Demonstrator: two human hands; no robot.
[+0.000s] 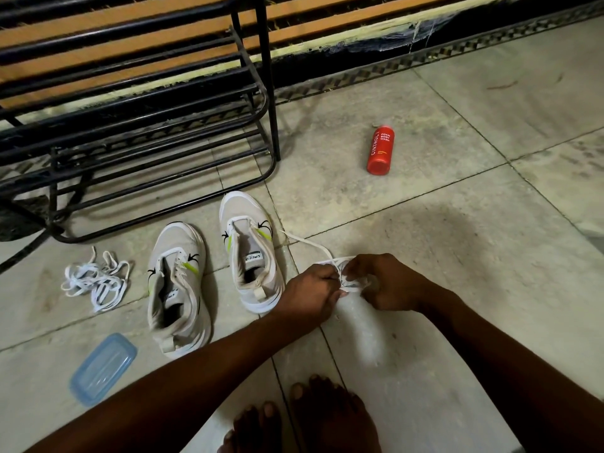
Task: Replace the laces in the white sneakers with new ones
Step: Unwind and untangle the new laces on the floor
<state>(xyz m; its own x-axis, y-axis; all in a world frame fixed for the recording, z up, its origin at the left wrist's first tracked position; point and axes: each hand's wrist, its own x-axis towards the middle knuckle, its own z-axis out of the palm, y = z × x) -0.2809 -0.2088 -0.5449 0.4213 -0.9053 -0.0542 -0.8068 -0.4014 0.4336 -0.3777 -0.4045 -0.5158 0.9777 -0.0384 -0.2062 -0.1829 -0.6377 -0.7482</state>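
- Left hand (312, 291), centre of frame: fingers curled, pinching a bundled white lace (343, 276) from its left side.
- Right hand (384, 282), just right of it: fingers curled too, gripping the same bundle from the other side. Both hands touch the lace, knuckles nearly meeting.
- One strand of that lace trails up-left across the floor (457, 256), ending near the toe side of the right-hand sneaker.
- Bundle partly hidden by fingers; can't tell if there's a wrapper or tag on it, though some dark print shows.
- Right-hand sneaker (251, 253), centre-left: white w/ neon-yellow accents, upright, toe pointing to top of frame, no lace in the eyelets, tongue exposed.
- Left-hand sneaker (178, 289), just beside it, lower-left: same model, also unlaced, slightly blurred at the heel.
- Loose pile of white laces (94, 279), left of frame, on floor tiles, apart from the shoes.
- Translucent blue plastic lid (103, 367), lower left, flat on floor, near heel of the left-hand sneaker.
- Red foam body wash bottle (380, 150), upper centre-right, lying on its side, well apart from everything else.
- Black metal shoe rack (157, 125), upper left, standing on floor behind the sneakers.
- Bare feet (307, 420) at bottom centre, toes pointing up-frame.
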